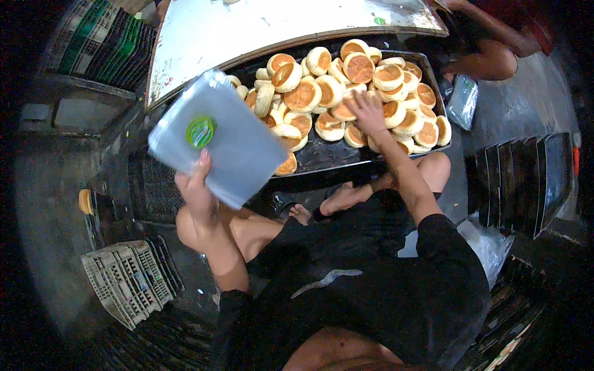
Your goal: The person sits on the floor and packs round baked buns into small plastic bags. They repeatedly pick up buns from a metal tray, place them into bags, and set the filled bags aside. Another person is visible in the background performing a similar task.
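My left hand (198,188) holds a stack of clear plastic bags (241,153) by its near edge, thumb on top. A round green printed label (201,131) shows on the top bag. The stack is slightly blurred and covers the left end of a dark metal tray (334,155). Round, flat buns (302,96) with browned faces are heaped in this tray. My right hand (369,113) reaches into the heap, its fingers over a bun (343,110). Whether they grip it is not clear.
A white-topped table (278,23) stands beyond the tray. Another person's arm (501,28) and a bag pack (463,102) are at right. Stacked crates (106,46) (134,278) stand left, dark trays (524,183) right. Plastic sheeting (485,241) lies beside me.
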### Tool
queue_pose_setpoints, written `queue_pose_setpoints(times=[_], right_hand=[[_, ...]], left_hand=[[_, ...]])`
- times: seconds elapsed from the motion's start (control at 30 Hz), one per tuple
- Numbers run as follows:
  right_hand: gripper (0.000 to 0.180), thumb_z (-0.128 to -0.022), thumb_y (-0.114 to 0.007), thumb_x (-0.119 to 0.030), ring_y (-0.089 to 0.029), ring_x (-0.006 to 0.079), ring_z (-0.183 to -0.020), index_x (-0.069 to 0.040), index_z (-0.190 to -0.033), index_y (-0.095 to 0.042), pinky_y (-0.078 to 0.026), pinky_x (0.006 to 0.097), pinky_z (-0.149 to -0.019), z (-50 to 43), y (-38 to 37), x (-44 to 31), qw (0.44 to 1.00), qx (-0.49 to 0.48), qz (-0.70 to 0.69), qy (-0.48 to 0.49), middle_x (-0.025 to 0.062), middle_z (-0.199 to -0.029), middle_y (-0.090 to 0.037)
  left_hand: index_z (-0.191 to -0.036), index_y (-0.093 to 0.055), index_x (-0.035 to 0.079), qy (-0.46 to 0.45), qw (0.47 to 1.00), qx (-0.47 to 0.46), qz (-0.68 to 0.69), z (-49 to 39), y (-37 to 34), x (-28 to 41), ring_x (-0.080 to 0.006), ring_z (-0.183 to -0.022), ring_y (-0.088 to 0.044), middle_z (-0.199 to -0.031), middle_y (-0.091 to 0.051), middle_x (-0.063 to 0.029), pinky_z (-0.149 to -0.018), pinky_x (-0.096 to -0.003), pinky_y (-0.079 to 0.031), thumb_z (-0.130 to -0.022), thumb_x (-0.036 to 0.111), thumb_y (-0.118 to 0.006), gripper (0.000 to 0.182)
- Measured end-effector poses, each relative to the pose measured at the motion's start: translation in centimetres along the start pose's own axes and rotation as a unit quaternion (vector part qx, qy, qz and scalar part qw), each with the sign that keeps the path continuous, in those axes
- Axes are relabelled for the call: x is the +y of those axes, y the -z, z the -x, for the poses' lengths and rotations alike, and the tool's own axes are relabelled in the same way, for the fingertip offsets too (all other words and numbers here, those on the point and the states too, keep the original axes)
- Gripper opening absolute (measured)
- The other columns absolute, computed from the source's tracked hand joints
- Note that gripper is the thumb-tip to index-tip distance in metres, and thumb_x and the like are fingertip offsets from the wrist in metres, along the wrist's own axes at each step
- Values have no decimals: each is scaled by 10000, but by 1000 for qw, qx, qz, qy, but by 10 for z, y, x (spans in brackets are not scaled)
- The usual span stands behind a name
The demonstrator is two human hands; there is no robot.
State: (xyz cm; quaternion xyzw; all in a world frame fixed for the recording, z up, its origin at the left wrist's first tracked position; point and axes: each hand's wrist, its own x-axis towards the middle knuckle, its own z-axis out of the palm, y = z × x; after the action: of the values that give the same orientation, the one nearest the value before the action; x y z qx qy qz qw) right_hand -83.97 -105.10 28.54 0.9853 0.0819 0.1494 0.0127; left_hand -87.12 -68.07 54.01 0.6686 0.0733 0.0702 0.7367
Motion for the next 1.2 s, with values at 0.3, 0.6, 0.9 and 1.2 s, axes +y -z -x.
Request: queue_pose_setpoints(times=[0.3, 0.6, 0.9, 1.2], right_hand=[[674, -738, -668, -220, -364, 404, -1180, 11, -1286, -349, -265, 483, -999, -34, 60, 11, 875, 140, -93, -455, 271, -1259, -406], [837, -625, -769, -173, -247, 454, -1247, -219, -1342, -338, -280, 511, -1010, -7, 18, -115, 970, -63, -194, -135, 234, -1375, -236], [842, -570, -749, -53, -292, 451, -1211, -217, -1311, -384, -319, 512, -990, 11, -48, -85, 993, 19, -114, 10, 230, -1336, -269], [719, -609, -806, -133, -539, 262, -993, -26, -1216, -433, -428, 348, -897, -5, 34, -57, 740, 67, -572, -349, 134, -1109, -556]], left_hand=[[-1078, -523, -54, 81, 994, 66, -17, 76, 39, -37, -182, -841, -562, -956, -582, -99, -804, -325, -439, -752, 27, -631, 353], [-1149, -494, -40, 183, 976, 116, -36, 92, 37, -74, -269, -870, -564, -998, -589, -139, -788, -400, -441, -749, 101, -658, 455], [-1101, -523, -29, 285, 955, 79, 30, 86, 33, -79, -183, -823, -562, -948, -591, -85, -772, -324, -442, -766, 49, -635, 362], [-1055, -546, -33, 255, 961, 97, 51, 89, 38, -108, -169, -797, -571, -911, -600, -72, -747, -300, -452, -763, 51, -633, 316]])
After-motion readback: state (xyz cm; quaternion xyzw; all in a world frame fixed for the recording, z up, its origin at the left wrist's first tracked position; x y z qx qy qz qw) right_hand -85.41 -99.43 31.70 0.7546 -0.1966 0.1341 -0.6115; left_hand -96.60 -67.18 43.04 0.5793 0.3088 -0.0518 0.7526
